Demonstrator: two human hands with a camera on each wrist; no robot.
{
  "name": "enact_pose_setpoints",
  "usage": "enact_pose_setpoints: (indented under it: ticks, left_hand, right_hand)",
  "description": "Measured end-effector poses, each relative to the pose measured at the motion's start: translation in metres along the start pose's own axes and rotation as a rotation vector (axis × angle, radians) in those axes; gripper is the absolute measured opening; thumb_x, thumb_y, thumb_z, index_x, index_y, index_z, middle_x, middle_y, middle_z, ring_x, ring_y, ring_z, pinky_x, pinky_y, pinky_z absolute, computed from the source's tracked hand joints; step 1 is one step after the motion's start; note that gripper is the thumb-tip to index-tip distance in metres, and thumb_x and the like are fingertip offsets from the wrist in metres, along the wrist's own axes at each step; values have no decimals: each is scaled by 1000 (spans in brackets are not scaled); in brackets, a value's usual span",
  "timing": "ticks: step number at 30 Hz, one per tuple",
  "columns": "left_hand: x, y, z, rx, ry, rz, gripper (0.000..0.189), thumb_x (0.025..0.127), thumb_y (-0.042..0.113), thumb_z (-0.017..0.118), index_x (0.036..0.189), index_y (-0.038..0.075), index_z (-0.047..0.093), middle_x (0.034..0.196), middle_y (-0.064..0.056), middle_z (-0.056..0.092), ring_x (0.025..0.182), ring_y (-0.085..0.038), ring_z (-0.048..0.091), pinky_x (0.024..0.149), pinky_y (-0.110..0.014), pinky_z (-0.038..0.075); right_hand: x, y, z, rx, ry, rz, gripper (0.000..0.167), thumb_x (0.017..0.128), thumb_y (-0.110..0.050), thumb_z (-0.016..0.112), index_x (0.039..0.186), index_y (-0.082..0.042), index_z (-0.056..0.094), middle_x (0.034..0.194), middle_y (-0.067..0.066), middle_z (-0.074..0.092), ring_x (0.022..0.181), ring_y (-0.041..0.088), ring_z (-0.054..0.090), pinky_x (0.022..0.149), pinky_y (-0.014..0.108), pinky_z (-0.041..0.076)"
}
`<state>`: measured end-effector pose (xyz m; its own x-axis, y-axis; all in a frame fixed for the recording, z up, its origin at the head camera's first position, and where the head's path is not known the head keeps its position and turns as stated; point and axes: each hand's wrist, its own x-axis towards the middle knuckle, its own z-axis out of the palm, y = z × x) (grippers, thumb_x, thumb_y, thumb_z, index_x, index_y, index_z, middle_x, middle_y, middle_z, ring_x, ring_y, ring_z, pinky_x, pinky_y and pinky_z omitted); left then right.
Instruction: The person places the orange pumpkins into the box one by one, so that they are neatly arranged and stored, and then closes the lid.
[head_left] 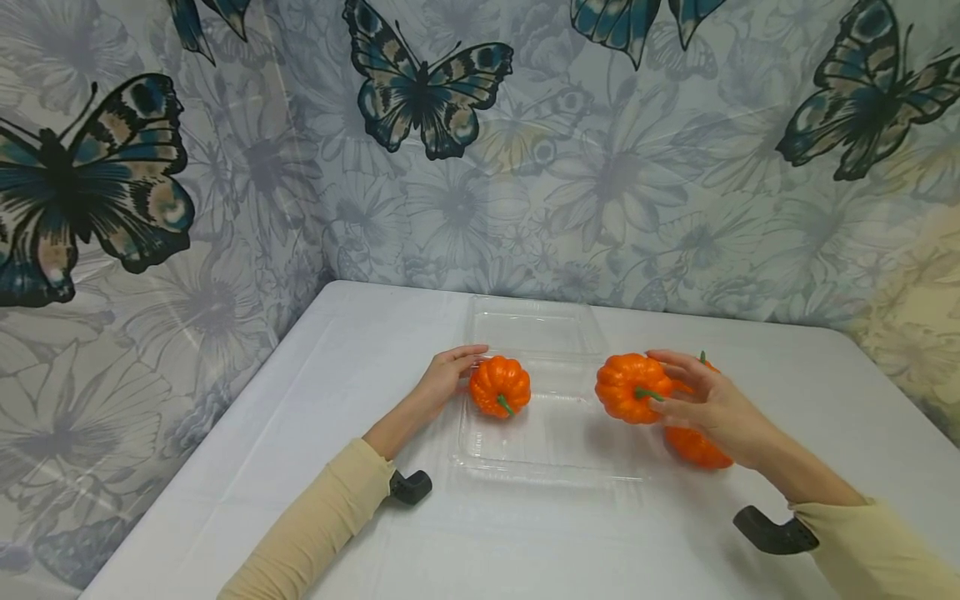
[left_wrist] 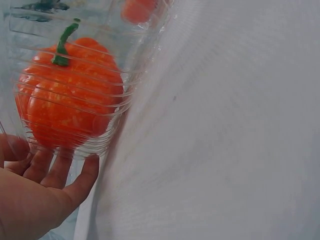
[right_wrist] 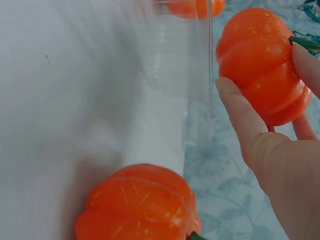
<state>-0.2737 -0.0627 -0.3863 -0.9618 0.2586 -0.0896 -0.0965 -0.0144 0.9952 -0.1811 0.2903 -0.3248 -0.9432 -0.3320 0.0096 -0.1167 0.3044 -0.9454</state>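
right grip (head_left: 711, 412) pinches 1 pumpkin (head_left: 628, 388), best lowered gently over the container (head_left: 555, 433); left grip (head_left: 447, 373), fingers relaxed, should steady that container.

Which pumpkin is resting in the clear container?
The leftmost pumpkin in the head view, beside the left hand. Only it rests inside the clear container; another pumpkin is in the right hand, and a half-hidden pumpkin lies outside.

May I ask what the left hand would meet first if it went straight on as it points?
Most likely the clear container: the left hand seems to be touching its side, with a pumpkin just beyond.
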Motion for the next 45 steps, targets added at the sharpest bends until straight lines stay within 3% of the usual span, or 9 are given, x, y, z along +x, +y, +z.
enact_pose_setpoints:
  ticks: [8, 22, 26, 32, 45]
  left_hand:
    - [3, -5, 1, 3, 25, 16, 34, 101, 10, 42, 130, 0, 57, 122, -13, 60, 109, -26, 57, 95, -39, 45]
    - [2, -4, 0, 4, 27, 8, 34, 101, 11, 42, 131, 0, 56, 124, -13, 60, 110, -26, 56, 95, -39, 45]
    - [1, -3, 1, 0, 24, 10, 34, 101, 11, 42, 131, 0, 56, 123, -13, 60, 110, -26, 56, 96, -39, 44]
    - [1, -4, 1, 5, 21, 11, 34, 101, 10, 43, 130, 1, 57, 123, -13, 60, 108, -25, 57, 94, -39, 46]
    - [1, -4, 1, 3, 9, 33, 35, 100, 9, 42, 131, -1, 55, 123, -14, 60, 110, -26, 57, 94, -38, 45]
  right_hand:
    - [3, -5, 13, -25, -25, 13, 64, 92, -15, 64, 146, -10, 30, 150, 22, 21, 112, 9, 52, 83, 33, 52]
    - [12, -8, 34, 97, -84, -39, 64, 90, -4, 64, 145, -5, 31, 147, 23, 23, 112, 13, 56, 86, 35, 51]
    - [13, -9, 41, 117, -88, -23, 66, 89, -4, 66, 145, -6, 31, 146, 22, 24, 117, 20, 52, 87, 36, 51]
    - [15, -12, 52, 60, -79, -14, 65, 88, -4, 66, 145, -8, 34, 146, 21, 27, 123, 40, 44, 87, 37, 51]
    - [23, -17, 78, 58, -84, -37, 67, 85, -5, 70, 143, -5, 37, 145, 21, 32, 124, 44, 42, 86, 36, 51]
